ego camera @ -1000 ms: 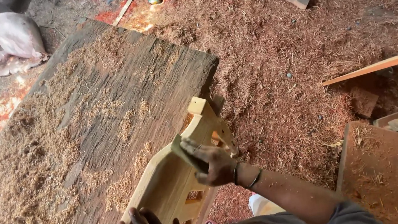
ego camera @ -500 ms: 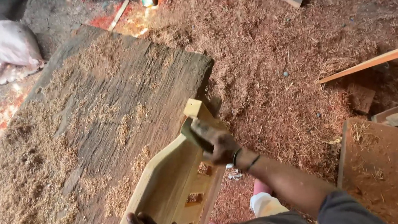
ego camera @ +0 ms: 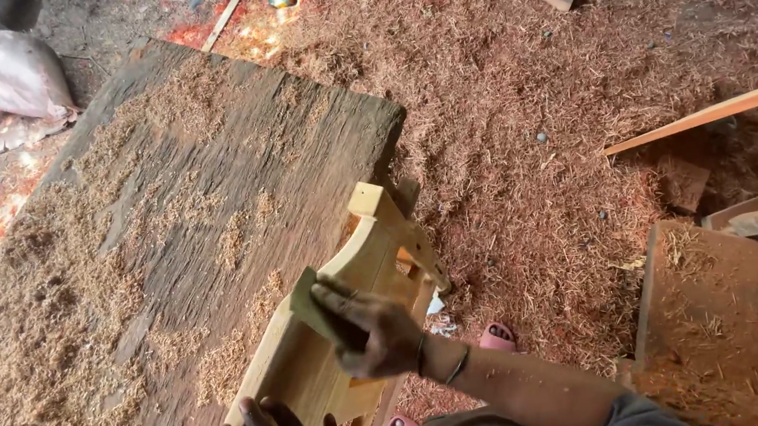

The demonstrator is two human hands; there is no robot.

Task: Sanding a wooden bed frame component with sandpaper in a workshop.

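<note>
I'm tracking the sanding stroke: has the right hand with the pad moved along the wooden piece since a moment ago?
Yes. The right hand slid back toward the person, away from the wooden piece's far end.
</note>
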